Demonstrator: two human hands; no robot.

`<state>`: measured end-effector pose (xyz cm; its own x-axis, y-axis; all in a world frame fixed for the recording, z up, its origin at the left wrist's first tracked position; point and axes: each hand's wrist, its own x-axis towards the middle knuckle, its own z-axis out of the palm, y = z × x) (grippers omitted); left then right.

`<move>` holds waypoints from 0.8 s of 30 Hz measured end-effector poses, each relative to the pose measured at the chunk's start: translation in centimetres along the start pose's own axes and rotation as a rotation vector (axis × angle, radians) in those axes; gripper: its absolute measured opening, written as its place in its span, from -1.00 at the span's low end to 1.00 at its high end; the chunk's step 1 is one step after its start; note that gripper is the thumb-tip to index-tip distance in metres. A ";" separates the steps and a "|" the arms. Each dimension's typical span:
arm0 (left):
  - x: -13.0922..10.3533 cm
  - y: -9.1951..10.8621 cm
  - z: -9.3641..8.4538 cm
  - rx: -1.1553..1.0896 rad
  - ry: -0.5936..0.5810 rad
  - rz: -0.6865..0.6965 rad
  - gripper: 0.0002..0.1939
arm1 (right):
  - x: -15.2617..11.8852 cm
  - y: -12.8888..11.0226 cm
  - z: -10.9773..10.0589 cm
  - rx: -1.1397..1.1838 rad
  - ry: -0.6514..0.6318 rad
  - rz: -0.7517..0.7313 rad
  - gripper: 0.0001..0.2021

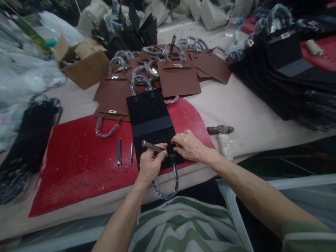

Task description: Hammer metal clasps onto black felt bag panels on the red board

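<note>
A black bag panel (151,112) lies flat across the red board (86,168), a plastic-wrapped handle (165,196) hanging from its near end and another at its far end. My left hand (152,162) is closed round a metal punch (152,146), which tilts with its tip by the panel's near edge. Close to that tip, my right hand (187,145) rests on the panel with fingers curled together; what they pinch, if anything, is too small to make out. Two thin metal tools (119,152) lie on the board left of the panel.
Brown bag panels (180,78) with wrapped handles are piled behind the board. A hammer (220,130) and a thread spool (225,147) lie at the right. Black panels (275,70) are stacked far right, others (34,122) left. A cardboard box (84,68) stands back left.
</note>
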<state>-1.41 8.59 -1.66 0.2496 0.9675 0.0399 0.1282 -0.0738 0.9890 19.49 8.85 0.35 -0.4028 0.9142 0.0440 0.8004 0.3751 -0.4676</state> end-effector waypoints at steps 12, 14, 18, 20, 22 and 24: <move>0.0 0.2 0.1 -0.005 0.002 0.001 -0.83 | 1.4 0.5 -1.1 -0.004 -0.100 -0.083 -0.92; 0.0 0.2 0.1 0.001 0.000 0.001 -0.83 | 1.5 0.6 -1.0 0.006 -0.085 -0.082 -0.93; 0.0 0.1 0.1 -0.004 -0.005 0.002 -0.83 | 1.5 0.6 -1.0 0.016 -0.074 -0.087 -0.93; 0.0 0.1 0.1 -0.009 -0.002 0.002 -0.84 | 1.5 0.5 -1.1 0.021 -0.082 -0.078 -0.90; 0.0 0.1 0.1 -0.002 0.000 0.001 -0.84 | 1.5 0.4 -1.2 0.020 -0.091 -0.071 -0.87; 0.0 0.2 0.0 0.007 -0.001 -0.004 -0.84 | 1.6 0.3 -1.3 0.007 -0.097 -0.074 -0.87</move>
<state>-1.35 8.54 -1.50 0.2505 0.9674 0.0360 0.1361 -0.0720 0.9881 19.66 10.60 1.40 -0.5025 0.8646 -0.0070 0.7637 0.4401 -0.4723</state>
